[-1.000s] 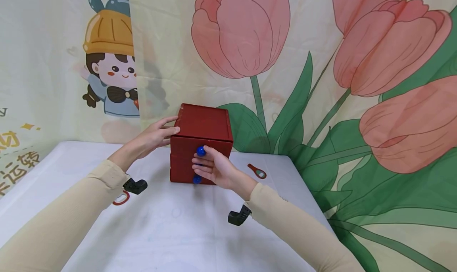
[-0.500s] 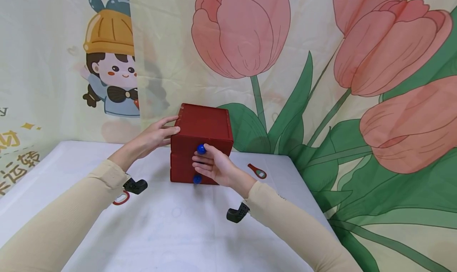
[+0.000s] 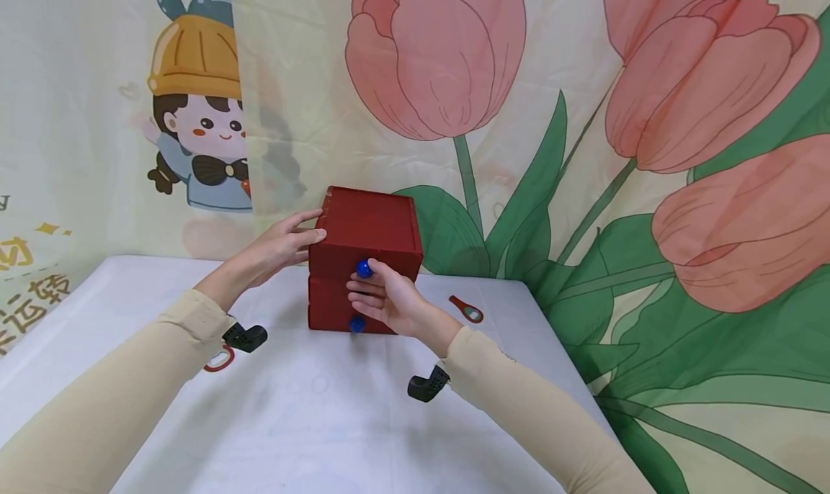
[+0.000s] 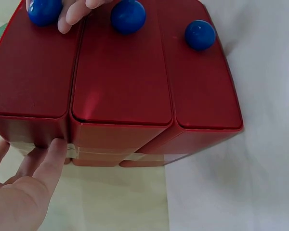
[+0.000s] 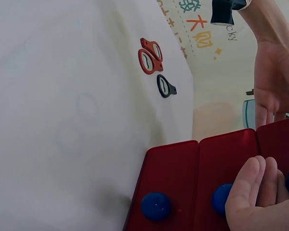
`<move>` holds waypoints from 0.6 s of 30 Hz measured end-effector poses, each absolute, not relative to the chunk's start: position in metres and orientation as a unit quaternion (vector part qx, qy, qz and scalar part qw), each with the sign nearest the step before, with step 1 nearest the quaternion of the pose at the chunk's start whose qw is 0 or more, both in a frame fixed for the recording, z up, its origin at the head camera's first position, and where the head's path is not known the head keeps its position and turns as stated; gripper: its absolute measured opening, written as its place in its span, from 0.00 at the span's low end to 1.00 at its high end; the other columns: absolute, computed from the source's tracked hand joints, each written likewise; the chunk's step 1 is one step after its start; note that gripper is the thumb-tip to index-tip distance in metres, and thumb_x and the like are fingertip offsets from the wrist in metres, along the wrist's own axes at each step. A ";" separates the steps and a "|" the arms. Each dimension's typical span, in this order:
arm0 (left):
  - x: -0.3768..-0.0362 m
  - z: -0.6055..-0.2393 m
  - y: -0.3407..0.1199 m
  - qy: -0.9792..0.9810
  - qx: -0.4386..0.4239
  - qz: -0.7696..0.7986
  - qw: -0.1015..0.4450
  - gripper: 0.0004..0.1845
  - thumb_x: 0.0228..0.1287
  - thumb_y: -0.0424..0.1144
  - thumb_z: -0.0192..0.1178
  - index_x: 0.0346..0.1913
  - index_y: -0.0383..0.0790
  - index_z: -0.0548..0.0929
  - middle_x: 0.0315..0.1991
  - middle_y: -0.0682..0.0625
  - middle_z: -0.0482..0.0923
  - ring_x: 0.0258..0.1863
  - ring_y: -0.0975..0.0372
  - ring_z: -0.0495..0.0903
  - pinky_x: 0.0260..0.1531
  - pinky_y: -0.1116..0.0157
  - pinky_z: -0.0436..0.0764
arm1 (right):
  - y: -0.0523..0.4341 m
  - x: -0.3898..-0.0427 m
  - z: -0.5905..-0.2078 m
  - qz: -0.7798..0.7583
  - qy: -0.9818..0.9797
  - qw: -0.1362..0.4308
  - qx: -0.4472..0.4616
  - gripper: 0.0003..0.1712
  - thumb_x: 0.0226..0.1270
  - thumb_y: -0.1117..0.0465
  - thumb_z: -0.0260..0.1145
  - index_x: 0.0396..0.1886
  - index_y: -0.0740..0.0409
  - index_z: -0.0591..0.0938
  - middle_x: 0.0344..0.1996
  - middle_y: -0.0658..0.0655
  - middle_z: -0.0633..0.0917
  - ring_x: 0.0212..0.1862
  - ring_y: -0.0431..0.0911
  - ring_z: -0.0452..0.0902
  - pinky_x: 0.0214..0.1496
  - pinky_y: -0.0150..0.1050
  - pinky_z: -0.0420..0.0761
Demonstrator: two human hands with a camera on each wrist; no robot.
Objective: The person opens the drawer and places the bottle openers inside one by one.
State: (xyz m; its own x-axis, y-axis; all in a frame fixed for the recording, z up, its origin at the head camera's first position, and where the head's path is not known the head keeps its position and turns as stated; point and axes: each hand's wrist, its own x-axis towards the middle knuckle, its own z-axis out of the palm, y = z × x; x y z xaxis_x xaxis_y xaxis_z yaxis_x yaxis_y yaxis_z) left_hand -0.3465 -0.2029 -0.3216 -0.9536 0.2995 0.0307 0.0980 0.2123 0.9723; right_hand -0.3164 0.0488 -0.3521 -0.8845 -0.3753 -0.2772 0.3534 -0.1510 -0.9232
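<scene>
A dark red chest of three stacked drawers [image 3: 369, 220] stands on the white table, each drawer front bearing a round blue knob. My right hand [image 3: 402, 303] pinches the top knob [image 3: 364, 268] between thumb and fingers; its other fingers extend in front of the middle knob [image 4: 128, 17], which they hide in the head view. Below it the bottom knob [image 3: 357, 325] shows free. At the chest's upper left side, my left hand [image 3: 282, 243] rests with spread, fairly straight fingers against the side wall and top edge. The top drawer front sits close under the chest's top.
A small red loop-shaped piece with a handle [image 3: 467, 309] lies right of the chest. To the left, partly behind my sleeve, are two red ones [image 5: 150, 57] and a dark one [image 5: 165, 86]. A printed cloth [image 3: 493, 119] hangs behind the table [image 3: 311, 422].
My right hand and the top knob have risen slightly, and the thin gap under the chest's top edge has narrowed. The left hand stays in place.
</scene>
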 end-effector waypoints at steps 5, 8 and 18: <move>-0.346 -0.320 -0.203 0.774 0.125 0.616 0.083 0.44 0.83 0.49 0.55 0.88 0.48 0.42 0.82 0.33 0.54 0.80 0.39 0.60 0.79 0.40 0.58 | 0.048 -0.317 -0.350 -0.757 0.608 0.240 -0.012 0.32 0.83 0.42 0.59 0.67 0.64 0.81 0.60 0.62 0.87 0.67 0.58 0.82 0.67 0.44 0.82; -0.346 -0.319 -0.202 0.774 0.127 0.615 0.084 0.44 0.82 0.49 0.56 0.88 0.48 0.42 0.83 0.34 0.54 0.81 0.40 0.59 0.80 0.40 0.58 | 0.049 -0.318 -0.350 -0.754 0.610 0.244 -0.013 0.32 0.83 0.42 0.58 0.67 0.63 0.82 0.60 0.62 0.87 0.67 0.58 0.82 0.67 0.45 0.82; -0.348 -0.322 -0.204 0.773 0.130 0.616 0.082 0.44 0.82 0.50 0.56 0.88 0.49 0.43 0.83 0.34 0.55 0.80 0.39 0.60 0.79 0.40 0.60 | 0.065 -0.318 -0.351 -0.713 0.643 0.275 -0.056 0.34 0.84 0.40 0.55 0.72 0.62 0.78 0.65 0.61 0.84 0.62 0.55 0.84 0.67 0.46 0.83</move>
State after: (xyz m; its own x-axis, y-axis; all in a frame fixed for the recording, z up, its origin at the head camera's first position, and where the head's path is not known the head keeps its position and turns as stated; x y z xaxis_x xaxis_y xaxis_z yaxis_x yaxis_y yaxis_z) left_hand -0.3477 -0.2041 -0.3222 -0.9528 0.3017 0.0337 0.1001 0.2074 0.9731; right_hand -0.3183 0.0650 -0.3515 -0.8430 -0.4631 -0.2737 0.3203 -0.0235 -0.9470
